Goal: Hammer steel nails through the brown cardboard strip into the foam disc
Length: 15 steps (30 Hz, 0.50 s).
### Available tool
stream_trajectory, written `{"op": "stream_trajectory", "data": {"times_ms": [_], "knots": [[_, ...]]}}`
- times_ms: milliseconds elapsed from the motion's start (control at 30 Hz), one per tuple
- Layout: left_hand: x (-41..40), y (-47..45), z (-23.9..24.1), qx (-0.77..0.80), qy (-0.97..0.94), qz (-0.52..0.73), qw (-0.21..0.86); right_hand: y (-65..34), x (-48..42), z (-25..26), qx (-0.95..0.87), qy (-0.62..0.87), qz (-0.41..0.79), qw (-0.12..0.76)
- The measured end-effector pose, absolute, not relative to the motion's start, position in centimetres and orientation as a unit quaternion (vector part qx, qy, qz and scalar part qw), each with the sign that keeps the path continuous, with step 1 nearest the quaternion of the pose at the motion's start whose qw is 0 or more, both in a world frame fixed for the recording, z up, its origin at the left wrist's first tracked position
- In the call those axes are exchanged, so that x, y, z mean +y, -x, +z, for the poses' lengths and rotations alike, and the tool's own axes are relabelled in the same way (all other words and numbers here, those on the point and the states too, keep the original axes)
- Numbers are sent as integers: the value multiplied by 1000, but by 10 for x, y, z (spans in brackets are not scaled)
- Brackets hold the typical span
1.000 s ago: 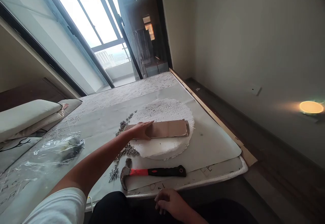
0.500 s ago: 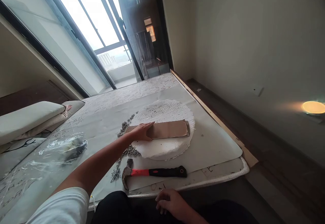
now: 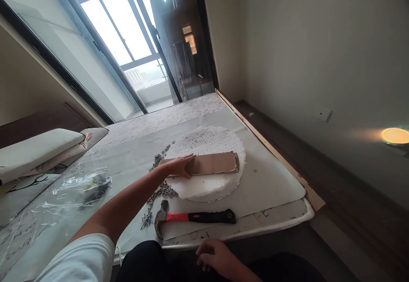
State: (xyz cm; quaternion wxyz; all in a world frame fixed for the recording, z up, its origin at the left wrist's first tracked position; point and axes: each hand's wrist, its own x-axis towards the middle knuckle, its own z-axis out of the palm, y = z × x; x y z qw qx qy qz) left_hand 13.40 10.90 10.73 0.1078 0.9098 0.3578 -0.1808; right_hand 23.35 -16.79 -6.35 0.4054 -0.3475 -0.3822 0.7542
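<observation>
A dim room with a plain wall and a tall bright window (image 3: 121, 30) holds a low mattress (image 3: 287, 219) edged in white cord, and a pale paper sheet (image 3: 271, 179) covers most of its top. A glowing lamp (image 3: 394, 135) is cut off at the right edge, and the stacked pillows (image 3: 38, 148) run out of view on the left. A crumpled clear plastic bag (image 3: 79, 186) hides something dark that cannot be made out. The right hand (image 3: 215, 257) sits low against dark clothing near the bottom edge, its fingers curled under, so whether they close on anything cannot be told. The left hand (image 3: 179, 167) lies flat on the near end of a brown cardboard strip (image 3: 214, 163), fingers straight and pressed together, palm down. The strip is long, flat and creased, and lies across a round white foam disc (image 3: 207, 190) with a rough, crumbly rim, set on the sheet. Small grey pieces (image 3: 158, 160) are scattered just left of the disc. A hammer (image 3: 194, 217) with a red and black handle lies in front of it, with loose nails (image 3: 146, 219) beside its head.
</observation>
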Motion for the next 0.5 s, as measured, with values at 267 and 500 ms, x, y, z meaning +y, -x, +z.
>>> {"op": "stream_trajectory", "data": {"times_ms": [267,500], "knots": [[111,-144,106,354,-913,-179,96,-237,-168,-63,-382,365,752,393],[112,-144,103,351,-918,-169,70,-234,-172,-69,-370,366,758,393]]}}
